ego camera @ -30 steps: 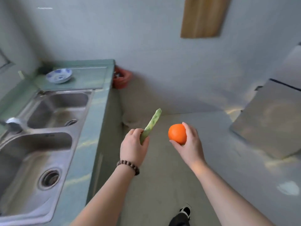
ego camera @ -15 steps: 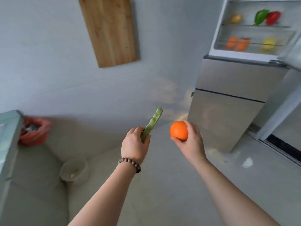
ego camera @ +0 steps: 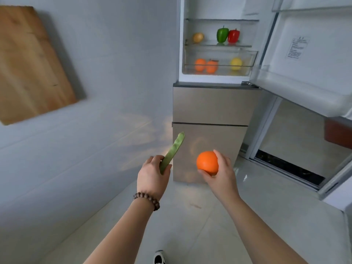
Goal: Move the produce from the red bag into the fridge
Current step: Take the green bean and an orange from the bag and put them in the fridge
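My left hand (ego camera: 153, 177) grips a flat green bean pod (ego camera: 172, 152) that points up and to the right. My right hand (ego camera: 221, 172) holds an orange (ego camera: 207, 162) in its curled fingers. Both are held out in front of me, below the open fridge (ego camera: 209, 103). On the fridge's glass shelf stand an onion (ego camera: 198, 37), a green pepper (ego camera: 222, 34) and a red pepper (ego camera: 233, 36). The clear drawer (ego camera: 247, 58) below holds two oranges (ego camera: 205, 66) and a lemon (ego camera: 236, 63). The red bag is out of view.
The fridge door (ego camera: 308, 73) hangs open on the right, its shelf jutting toward me. A wooden board (ego camera: 28, 69) hangs on the grey wall at left. The two lower fridge drawers are closed. Pale floor tiles lie ahead; my shoe (ego camera: 159, 258) shows at the bottom.
My view has swung right from the sink and counter to face the open fridge, which is now closer. Both hands keep their hold on the bean pod and the orange.
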Motion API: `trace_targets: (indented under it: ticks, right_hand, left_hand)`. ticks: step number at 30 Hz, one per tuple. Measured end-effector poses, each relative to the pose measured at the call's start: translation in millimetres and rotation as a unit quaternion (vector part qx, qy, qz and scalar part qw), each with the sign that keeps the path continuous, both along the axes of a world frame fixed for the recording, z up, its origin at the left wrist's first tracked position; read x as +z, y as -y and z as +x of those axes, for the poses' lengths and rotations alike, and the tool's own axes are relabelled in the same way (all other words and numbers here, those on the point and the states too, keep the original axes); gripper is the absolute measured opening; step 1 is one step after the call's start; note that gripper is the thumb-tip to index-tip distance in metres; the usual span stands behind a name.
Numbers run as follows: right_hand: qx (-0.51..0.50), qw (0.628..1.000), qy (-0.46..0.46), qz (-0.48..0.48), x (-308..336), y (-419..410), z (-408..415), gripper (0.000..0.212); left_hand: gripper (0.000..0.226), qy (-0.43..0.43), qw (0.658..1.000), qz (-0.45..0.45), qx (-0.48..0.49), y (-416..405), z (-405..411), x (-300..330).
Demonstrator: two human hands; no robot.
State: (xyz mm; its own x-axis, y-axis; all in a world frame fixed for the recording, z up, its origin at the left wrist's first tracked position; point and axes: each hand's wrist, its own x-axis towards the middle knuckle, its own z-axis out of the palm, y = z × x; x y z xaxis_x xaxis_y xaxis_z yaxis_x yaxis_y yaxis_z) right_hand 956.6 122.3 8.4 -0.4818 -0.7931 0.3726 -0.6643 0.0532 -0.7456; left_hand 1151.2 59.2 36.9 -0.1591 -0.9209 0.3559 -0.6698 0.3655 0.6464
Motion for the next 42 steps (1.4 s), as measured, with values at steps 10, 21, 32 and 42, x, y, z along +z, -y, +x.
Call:
trace_targets:
  ticks: [10, 21, 32, 42]
  right_hand:
    - [-0.077, 0.995, -0.009, -0.058, 53, 187, -79, 0.081]
    - [-0.128, 0.982, -0.066, -0.122, 129, 324, -174, 0.078]
    - [-0.126, 0.972, -0.128, -0.154, 200, 446, -323, 0.079]
    - [0.021, 0.978, -0.208, 0.021, 279, 564, -452, 0.083]
  left_hand:
    - [0.020, -0.034, 0.996, -0.056, -0.068, 208, -84, 51]
    - [0.019, -0.078, 0.977, -0.138, -0.140, 376, -187, 122]
    - [0.022, -0.079, 0.954, -0.244, -0.155, 506, -308, 180]
    - [0.024, -0.043, 0.921, -0.331, -0.200, 607, -403, 262]
